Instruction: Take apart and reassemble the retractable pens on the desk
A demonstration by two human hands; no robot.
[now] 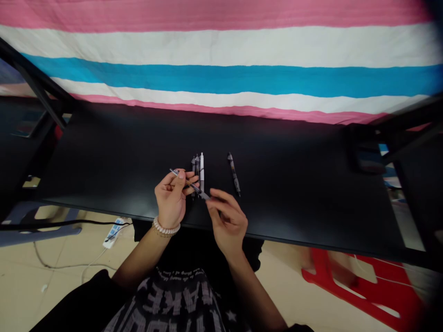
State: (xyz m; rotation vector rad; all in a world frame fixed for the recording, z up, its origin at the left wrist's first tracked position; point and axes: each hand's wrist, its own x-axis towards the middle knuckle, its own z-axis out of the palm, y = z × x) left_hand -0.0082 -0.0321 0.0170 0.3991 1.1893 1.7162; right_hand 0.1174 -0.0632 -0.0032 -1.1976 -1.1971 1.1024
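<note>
Between my two hands a slim pen point(194, 186) with a clear barrel is held at a slant above the table. My left hand point(172, 198) pinches its upper left end between thumb and index finger, the other fingers partly stretched out. The fingertips of my right hand point(227, 220) close on its greyish lower right end. Behind the fingers, a white pen point(202, 167) lies beside dark pens point(197, 161) in a tight row, partly hidden by my left hand. A single dark pen point(234, 174) rests apart, farther right.
The black table point(294, 184) meets a striped cloth point(221, 78) at its far edge. A dark, flat object point(368, 154) is at the right end. Below are a red plastic stool point(320, 267), a bluish stool point(41, 230) and a power strip point(114, 232) with cables.
</note>
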